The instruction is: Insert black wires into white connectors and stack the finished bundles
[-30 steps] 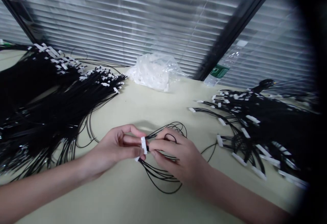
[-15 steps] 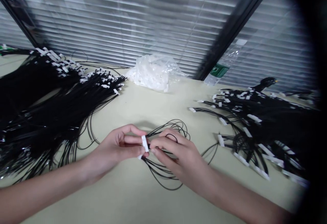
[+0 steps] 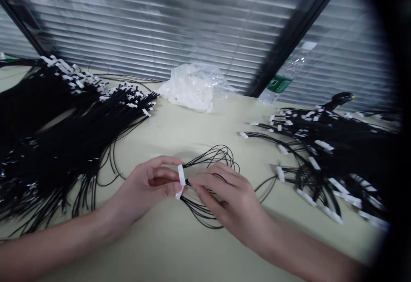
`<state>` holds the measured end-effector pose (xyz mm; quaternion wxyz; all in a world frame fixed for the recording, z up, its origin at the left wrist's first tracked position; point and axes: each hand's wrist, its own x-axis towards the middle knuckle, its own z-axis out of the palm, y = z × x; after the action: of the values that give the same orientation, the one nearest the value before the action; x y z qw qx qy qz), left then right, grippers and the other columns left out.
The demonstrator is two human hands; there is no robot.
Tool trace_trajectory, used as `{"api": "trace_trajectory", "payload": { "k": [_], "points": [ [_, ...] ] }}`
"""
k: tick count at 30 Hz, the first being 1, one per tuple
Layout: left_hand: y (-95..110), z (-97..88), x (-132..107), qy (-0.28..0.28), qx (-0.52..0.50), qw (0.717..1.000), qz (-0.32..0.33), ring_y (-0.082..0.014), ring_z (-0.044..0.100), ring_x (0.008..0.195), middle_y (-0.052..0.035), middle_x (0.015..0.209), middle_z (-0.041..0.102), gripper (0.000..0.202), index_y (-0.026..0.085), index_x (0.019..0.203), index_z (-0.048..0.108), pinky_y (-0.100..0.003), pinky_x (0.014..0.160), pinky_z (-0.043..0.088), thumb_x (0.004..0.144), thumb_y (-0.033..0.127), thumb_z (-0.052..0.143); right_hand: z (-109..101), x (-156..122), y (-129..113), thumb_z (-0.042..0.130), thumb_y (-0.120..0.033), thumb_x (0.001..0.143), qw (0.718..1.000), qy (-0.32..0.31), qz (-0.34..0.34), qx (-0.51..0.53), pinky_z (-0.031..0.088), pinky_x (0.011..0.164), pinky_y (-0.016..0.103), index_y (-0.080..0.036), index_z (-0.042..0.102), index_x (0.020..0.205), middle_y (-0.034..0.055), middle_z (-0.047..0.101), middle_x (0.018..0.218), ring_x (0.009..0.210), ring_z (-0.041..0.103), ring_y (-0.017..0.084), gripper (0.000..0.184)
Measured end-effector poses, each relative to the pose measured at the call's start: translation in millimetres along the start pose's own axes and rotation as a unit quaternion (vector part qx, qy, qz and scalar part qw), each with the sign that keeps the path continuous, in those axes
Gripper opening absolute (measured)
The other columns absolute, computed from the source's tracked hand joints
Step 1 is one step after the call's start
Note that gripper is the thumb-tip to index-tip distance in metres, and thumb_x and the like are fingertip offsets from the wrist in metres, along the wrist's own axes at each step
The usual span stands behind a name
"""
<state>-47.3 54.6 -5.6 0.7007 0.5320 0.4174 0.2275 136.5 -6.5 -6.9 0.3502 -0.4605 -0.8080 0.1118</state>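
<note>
Between the thumb and fingers of my left hand (image 3: 149, 183) sits a white connector (image 3: 181, 175), held upright. A second white piece (image 3: 179, 193) shows just under my left thumb. Thin black wires (image 3: 208, 155) run out from these pieces and loop to the right, above and below my right hand (image 3: 231, 194). The fingertips of my right hand are pinched together on a black wire close beside the connector; the wire's end is partly hidden. A thin black loop (image 3: 220, 177) crosses my right fingers.
A large pile of black cables (image 3: 96, 119) with white connectors lies at left. Another cable pile (image 3: 337, 140) lies at right. At the back, a clear plastic bag (image 3: 192, 89) of white parts and a bottle (image 3: 279, 82) stand by the window blinds (image 3: 160, 20).
The connector has turned slightly more upright in my left hand. My right hand has shifted a little to the right, its fingertips still by the connector. The view has shifted slightly.
</note>
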Motion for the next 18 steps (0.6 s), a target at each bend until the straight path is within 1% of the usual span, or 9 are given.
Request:
{"api": "trace_trajectory", "payload": {
  "k": [3, 6, 9, 11, 13, 15, 18],
  "points": [
    [0.3, -0.2, -1.5, -0.006, -0.001, 1.000, -0.006, -0.0169, 0.062, 0.078, -0.0037, 0.087, 0.067, 0.040, 0.023, 0.107, 0.054, -0.029, 0.074, 0.045, 0.070, 0.025, 0.068, 0.3, -2.4, 1.7, 0.046, -0.010, 0.086, 0.999, -0.012, -0.012, -0.040, 0.039, 0.068, 0.028, -0.015, 0.058, 0.092, 0.0022, 0.057, 0.078, 0.073, 0.046, 0.012, 0.014],
    [-2.3, -1.7, -1.7, -0.015, -0.030, 0.999, 0.013, -0.0160, 0.062, 0.077, -0.0021, 0.084, 0.065, 0.037, 0.023, 0.105, 0.056, -0.028, 0.073, 0.046, 0.070, 0.023, 0.068, 1.2, -3.4, 1.3, 0.047, -0.007, 0.083, 0.997, -0.033, -0.029, -0.070, 0.040, 0.071, 0.029, -0.015, 0.058, 0.094, 0.0023, 0.058, 0.083, 0.077, 0.047, 0.014, 0.018],
    [-3.9, -2.7, -0.7, -0.014, -0.044, 0.999, 0.027, -0.0135, 0.061, 0.073, -0.0007, 0.077, 0.063, 0.029, 0.021, 0.100, 0.058, -0.025, 0.071, 0.046, 0.072, 0.022, 0.066, -1.2, -1.3, -1.6, 0.045, -0.002, 0.080, 0.995, -0.072, -0.040, -0.051, 0.041, 0.078, 0.029, -0.018, 0.054, 0.107, 0.0018, 0.058, 0.095, 0.086, 0.048, 0.015, 0.033],
    [-3.6, -3.1, 0.3, -0.016, -0.059, 0.998, 0.027, -0.0138, 0.061, 0.075, -0.0012, 0.078, 0.063, 0.026, 0.020, 0.099, 0.057, -0.026, 0.072, 0.045, 0.074, 0.021, 0.065, -6.5, 1.7, -2.6, 0.042, -0.001, 0.080, 0.995, -0.089, -0.017, -0.034, 0.041, 0.080, 0.029, -0.021, 0.047, 0.119, 0.0019, 0.056, 0.102, 0.091, 0.048, 0.015, 0.044],
    [-2.7, -3.6, 1.3, -0.019, -0.081, 0.996, 0.020, -0.0147, 0.061, 0.077, -0.0011, 0.081, 0.062, 0.026, 0.020, 0.099, 0.056, -0.027, 0.074, 0.045, 0.075, 0.021, 0.064, -15.6, 5.8, -0.9, 0.039, -0.002, 0.082, 0.996, -0.082, 0.016, -0.028, 0.042, 0.080, 0.026, -0.023, 0.040, 0.126, 0.0019, 0.055, 0.104, 0.092, 0.049, 0.014, 0.049],
    [-1.9, -4.3, 2.2, -0.018, -0.101, 0.995, 0.011, -0.0145, 0.062, 0.078, 0.0001, 0.081, 0.060, 0.025, 0.021, 0.100, 0.056, -0.026, 0.075, 0.045, 0.076, 0.021, 0.063, -28.8, 10.9, 3.7, 0.041, -0.005, 0.082, 0.996, -0.063, 0.060, -0.034, 0.043, 0.074, 0.022, -0.025, 0.037, 0.129, 0.0007, 0.057, 0.099, 0.084, 0.052, 0.011, 0.051],
    [-2.1, -5.3, 2.7, -0.016, -0.117, 0.993, 0.004, -0.0130, 0.062, 0.077, 0.0014, 0.081, 0.059, 0.023, 0.022, 0.099, 0.055, -0.025, 0.075, 0.045, 0.077, 0.020, 0.061, -52.9, 20.3, 14.1, 0.049, -0.009, 0.080, 0.989, -0.024, 0.138, -0.052, 0.041, 0.060, 0.019, -0.028, 0.044, 0.121, -0.0028, 0.058, 0.086, 0.064, 0.050, 0.008, 0.046]
  ]
}}
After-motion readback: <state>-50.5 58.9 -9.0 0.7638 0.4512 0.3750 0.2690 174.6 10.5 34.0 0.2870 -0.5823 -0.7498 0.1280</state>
